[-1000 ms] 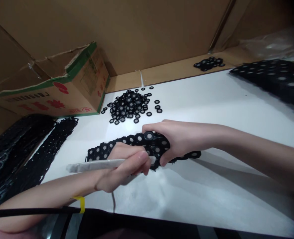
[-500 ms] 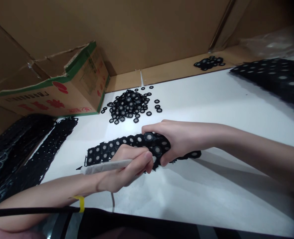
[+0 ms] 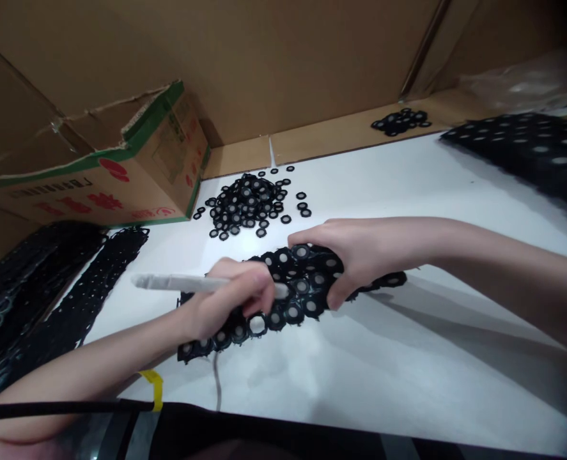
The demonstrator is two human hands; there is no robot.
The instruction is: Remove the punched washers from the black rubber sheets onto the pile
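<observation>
My left hand (image 3: 230,295) is closed around a white pen-like tool (image 3: 178,282), its back end pointing left. The tool's tip rests on or just over a black sheet (image 3: 293,313) set with rows of pale-centred round pieces. From the right, my right hand (image 3: 355,255) grips this sheet, thumb at the near edge and fingers at the far edge. The part of the sheet under that palm is hidden. Beyond the hands lies a heap of loose black rings with pale centres (image 3: 247,201), several scattered around it.
An open cardboard box with green edging (image 3: 161,166) stands at the back left. Black perforated strips (image 3: 96,287) lie along the left side. At the back right are a small pile of rings (image 3: 401,121) and a larger dotted black sheet (image 3: 527,144). A thin cord (image 3: 217,380) hangs at the front edge.
My left hand has moved left and slightly up with the tool, baring more of the near rows. The sheet has turned and shifted right a little, and my right hand with it.
</observation>
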